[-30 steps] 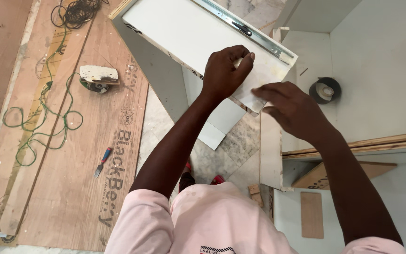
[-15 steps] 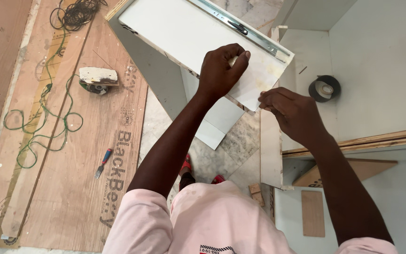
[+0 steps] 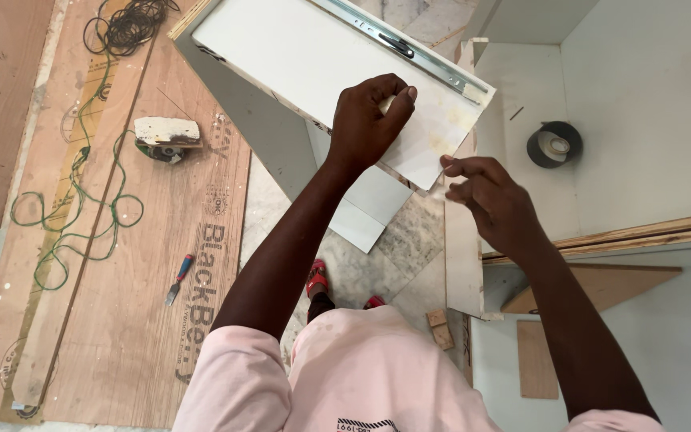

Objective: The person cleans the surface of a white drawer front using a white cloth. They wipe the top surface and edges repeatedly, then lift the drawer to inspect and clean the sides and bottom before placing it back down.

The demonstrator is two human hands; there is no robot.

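A white drawer box (image 3: 297, 56) with a metal slide rail (image 3: 397, 44) along its far side is tilted up in front of me. My left hand (image 3: 369, 120) presses on its white side panel near the stained corner, fingers curled around a small pale piece. My right hand (image 3: 493, 200) hovers just off that corner, fingers loosely bent, holding nothing I can see. It is beside a narrow upright white board (image 3: 461, 256).
A white cabinet surface (image 3: 649, 96) at right carries a roll of dark tape (image 3: 555, 144). On the plywood sheets (image 3: 137, 320) at left lie a green cable (image 3: 73, 216), a small power tool (image 3: 165, 138) and a screwdriver (image 3: 179, 278). Small wood blocks (image 3: 441, 328) sit on the marble floor.
My right hand has come off the drawer's corner and moved back toward me. My left hand has stayed on the panel, shifting slightly.
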